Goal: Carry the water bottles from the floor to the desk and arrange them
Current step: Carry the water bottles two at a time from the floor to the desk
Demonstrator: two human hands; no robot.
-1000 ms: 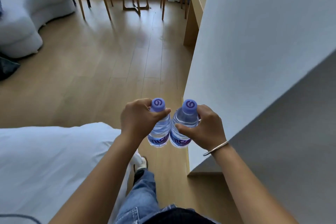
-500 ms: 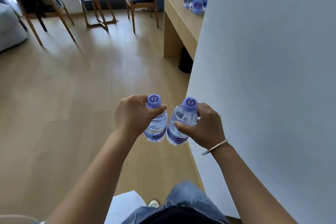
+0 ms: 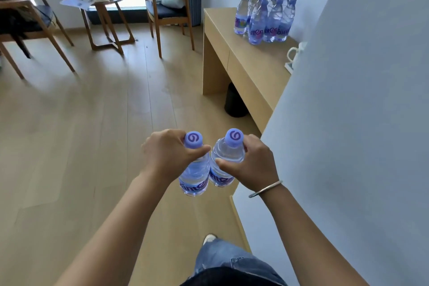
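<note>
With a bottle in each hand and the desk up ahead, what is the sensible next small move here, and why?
Probably another step forward toward the desk. The left hand and right hand each grip an upright water bottle near the cap, over the floor and short of the desk. A cluster of bottles already stands at its far end, with bare top nearer.

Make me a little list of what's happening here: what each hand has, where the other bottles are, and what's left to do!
left hand: holds one water bottle upright near its cap
right hand: holds a second bottle the same way
bottles touching: side by side, about touching
bottles on desk: a tight cluster at the far end of the desk
left to do: probably walk to the desk and add these two
</note>
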